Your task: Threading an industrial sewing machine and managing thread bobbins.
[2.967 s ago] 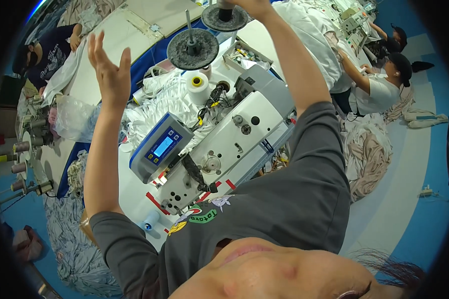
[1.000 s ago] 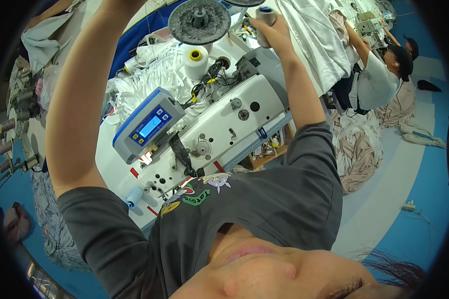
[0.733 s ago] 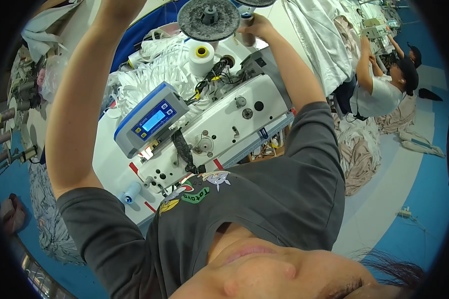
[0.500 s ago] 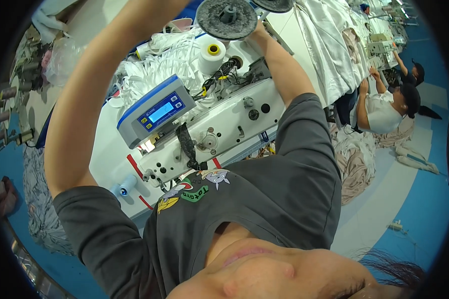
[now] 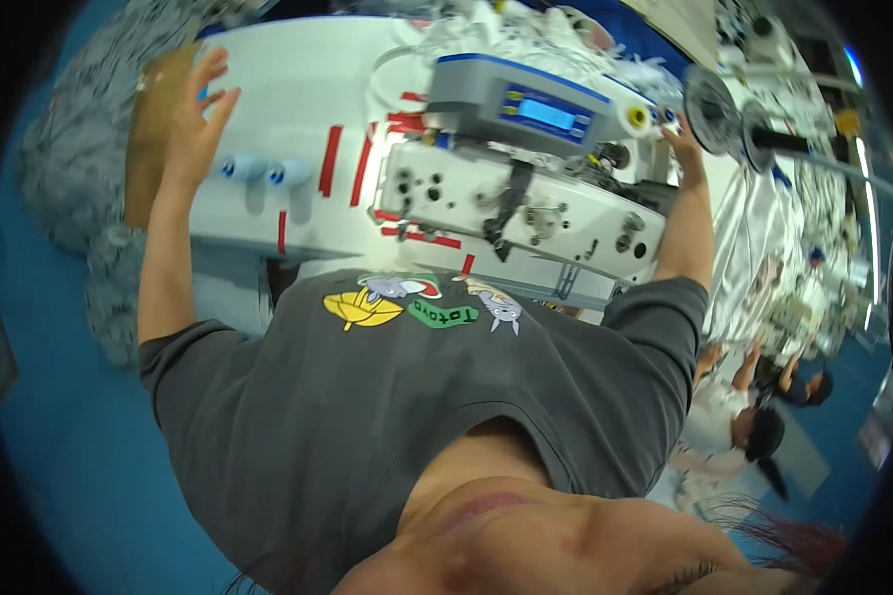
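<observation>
My left hand [image 5: 198, 124] is raised over the left end of the white sewing table [image 5: 278, 79], with its fingers apart and nothing in them. Two pale blue thread spools [image 5: 290, 173] lie on the tabletop to its right. My right hand [image 5: 683, 144] is at the far right end of the white sewing machine [image 5: 516, 203]. It is beside a white thread cone [image 5: 637, 119] with a yellow core and the thread stand's grey disc [image 5: 710, 109]. Blur hides whether those fingers hold anything. A grey-blue control box [image 5: 466, 99] with a lit screen stands behind the machine.
A brown board [image 5: 149, 149] borders the table's left end, with heaped grey fabric [image 5: 69, 169] beyond it. Red tape strips [image 5: 330, 161] mark the tabletop. White fabric [image 5: 749, 248] hangs at the right, where another person [image 5: 714, 416] sits farther off.
The view has turned, showing more of the table's left side. My left hand, earlier beyond the top edge, is now in view over the table's left end. My right hand shows beside the cone.
</observation>
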### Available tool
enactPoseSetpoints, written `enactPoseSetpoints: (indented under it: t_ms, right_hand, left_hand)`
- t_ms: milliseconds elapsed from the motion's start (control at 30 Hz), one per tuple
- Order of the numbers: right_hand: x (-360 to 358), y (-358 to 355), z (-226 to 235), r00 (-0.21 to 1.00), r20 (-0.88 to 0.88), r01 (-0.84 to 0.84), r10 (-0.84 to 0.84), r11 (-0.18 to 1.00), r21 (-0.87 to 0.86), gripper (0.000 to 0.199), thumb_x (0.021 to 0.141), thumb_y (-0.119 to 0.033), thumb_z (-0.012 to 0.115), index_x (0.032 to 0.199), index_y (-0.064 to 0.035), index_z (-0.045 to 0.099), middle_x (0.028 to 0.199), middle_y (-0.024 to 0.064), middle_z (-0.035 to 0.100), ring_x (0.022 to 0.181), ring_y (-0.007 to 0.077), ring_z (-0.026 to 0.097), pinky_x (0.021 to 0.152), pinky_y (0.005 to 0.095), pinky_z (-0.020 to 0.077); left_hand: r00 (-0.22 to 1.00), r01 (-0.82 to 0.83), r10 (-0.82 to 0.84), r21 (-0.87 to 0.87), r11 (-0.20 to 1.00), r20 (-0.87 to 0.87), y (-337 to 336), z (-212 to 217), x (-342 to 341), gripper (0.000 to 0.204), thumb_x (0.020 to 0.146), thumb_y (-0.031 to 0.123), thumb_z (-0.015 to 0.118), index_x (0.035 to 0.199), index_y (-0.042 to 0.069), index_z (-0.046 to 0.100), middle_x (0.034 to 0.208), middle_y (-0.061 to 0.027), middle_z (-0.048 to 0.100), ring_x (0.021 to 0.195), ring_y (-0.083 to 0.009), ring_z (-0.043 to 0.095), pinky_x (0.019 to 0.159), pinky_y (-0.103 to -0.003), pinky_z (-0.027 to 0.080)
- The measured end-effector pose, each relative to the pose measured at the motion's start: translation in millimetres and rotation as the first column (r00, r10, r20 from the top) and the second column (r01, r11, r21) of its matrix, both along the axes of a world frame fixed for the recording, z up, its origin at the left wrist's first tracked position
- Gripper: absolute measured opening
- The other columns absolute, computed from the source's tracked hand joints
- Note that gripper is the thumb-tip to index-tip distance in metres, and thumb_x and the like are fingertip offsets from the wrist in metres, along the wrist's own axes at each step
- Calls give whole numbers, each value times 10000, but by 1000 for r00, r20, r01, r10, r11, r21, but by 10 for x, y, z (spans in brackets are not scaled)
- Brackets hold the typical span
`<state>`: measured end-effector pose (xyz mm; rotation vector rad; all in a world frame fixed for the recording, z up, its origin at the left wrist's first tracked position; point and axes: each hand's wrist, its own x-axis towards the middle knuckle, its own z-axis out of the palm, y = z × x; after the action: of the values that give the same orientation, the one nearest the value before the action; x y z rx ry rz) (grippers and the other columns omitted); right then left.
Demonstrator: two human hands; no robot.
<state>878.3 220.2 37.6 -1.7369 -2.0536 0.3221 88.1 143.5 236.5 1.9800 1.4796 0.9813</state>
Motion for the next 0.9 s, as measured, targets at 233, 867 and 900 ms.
enactPoseSetpoints:
  t_ms: [233, 867, 900]
  right_hand:
    - [-419, -486, 497, 935, 36, 350, -353, 898, -267, 450, 802, -252, 623, 1178, -18, 540, 1138, 151, 591, 1031, 218, 581, 867, 305, 440]
    - [-2156, -1286, 2994, 786, -618, 339, 12, 828, 448, 199, 929, -114, 477, 1038, 4, 595, 736, 48, 592, 562, 62, 499, 534, 185, 437]
    - [-2145, -1093, 2994, 666, -697, 178, 264, 852, 492, 247, 910, -108, 490, 1128, 8, 509, 754, 59, 576, 580, 107, 530, 543, 220, 457]
  left_hand:
    - [911, -276, 200, -172, 946, -361, -1364, -1250, -475, 675, 761, 129, 660, 1341, 52, 323, 1338, -169, 373, 1254, -317, 341, 1035, -371, 288]
    - [997, -27, 10, 210, 977, 79, 369, -380, 290, 507, 786, 113, 685, 1219, 11, 445, 1186, -121, 502, 1040, -187, 530, 889, -305, 434]
    - [998, 43, -50, 240, 970, 25, 499, -51, 553, 496, 788, 114, 683, 1214, 10, 451, 1185, -116, 502, 1031, -181, 532, 884, -299, 437]
